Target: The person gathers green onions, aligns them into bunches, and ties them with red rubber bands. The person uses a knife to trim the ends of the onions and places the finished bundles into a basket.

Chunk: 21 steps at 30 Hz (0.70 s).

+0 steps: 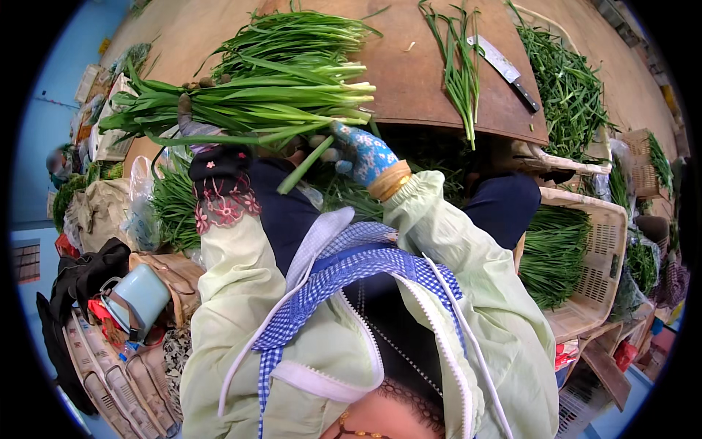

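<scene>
My left hand (200, 118), in a worn glove, is closed around a bunch of long flat green stalks with pale cut ends (285, 101), which look like garlic chives. The bunch lies sideways at the near edge of a brown wooden board (406, 82), pale ends to the right. My right hand (359, 153), in a blue flowered glove, is just below those ends. A loose green leaf (304, 167) is pinched between its thumb and fingers and hangs down to the left. More of the greens (296, 35) are piled behind the bunch.
On the board's right lie a few loose stalks (458, 77) and a cleaver (504, 68) with a black handle. Plastic crates with leafy trimmings (565, 93) and bundled greens (554, 258) stand to the right. A light blue box (137, 302) is at lower left.
</scene>
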Each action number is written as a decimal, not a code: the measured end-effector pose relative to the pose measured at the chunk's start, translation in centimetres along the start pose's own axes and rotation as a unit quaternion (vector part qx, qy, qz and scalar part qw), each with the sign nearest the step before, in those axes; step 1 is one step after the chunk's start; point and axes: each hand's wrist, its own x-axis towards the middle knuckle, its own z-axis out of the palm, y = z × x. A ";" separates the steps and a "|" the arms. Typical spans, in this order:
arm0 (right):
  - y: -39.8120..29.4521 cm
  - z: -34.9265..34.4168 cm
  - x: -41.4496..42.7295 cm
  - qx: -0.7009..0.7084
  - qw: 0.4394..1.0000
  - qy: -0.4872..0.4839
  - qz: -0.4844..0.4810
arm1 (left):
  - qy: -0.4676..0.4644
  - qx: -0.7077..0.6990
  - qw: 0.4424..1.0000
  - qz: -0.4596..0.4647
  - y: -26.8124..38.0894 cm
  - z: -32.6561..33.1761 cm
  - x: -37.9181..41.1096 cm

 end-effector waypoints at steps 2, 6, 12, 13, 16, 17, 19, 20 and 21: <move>0.5 -0.9 0.1 -0.025 0.999 0.000 -0.048 | 0.000 -0.023 1.000 0.011 0.2 0.2 0.1; -1.0 -5.4 -3.2 -0.134 0.986 0.090 0.037 | 0.172 0.115 0.974 0.098 2.4 -2.5 0.8; -3.2 -8.1 -5.0 -0.723 0.633 0.219 -0.169 | 0.361 0.162 0.918 0.026 1.7 -0.6 -0.9; -4.8 -5.2 -4.1 -0.636 0.726 0.220 -0.144 | 0.342 0.156 0.927 0.008 2.0 -0.8 -1.4; -5.3 -2.4 -0.3 -0.357 0.915 0.120 -0.144 | 0.433 0.188 0.881 -0.018 -0.7 3.0 -1.3; -5.5 -1.4 0.5 -0.252 0.958 0.086 -0.108 | 0.436 0.207 0.876 -0.021 -0.9 3.4 -1.2; -4.7 -1.2 1.9 -0.186 0.971 0.118 -0.095 | 0.404 0.183 0.895 -0.055 -0.4 1.5 -0.1; -4.3 -1.3 2.3 -0.152 0.976 0.130 -0.085 | 0.339 0.162 0.923 -0.089 0.9 -0.6 0.0; -3.9 -1.4 2.3 -0.140 0.974 0.144 -0.100 | 0.273 0.137 0.944 -0.125 1.1 -0.8 -0.5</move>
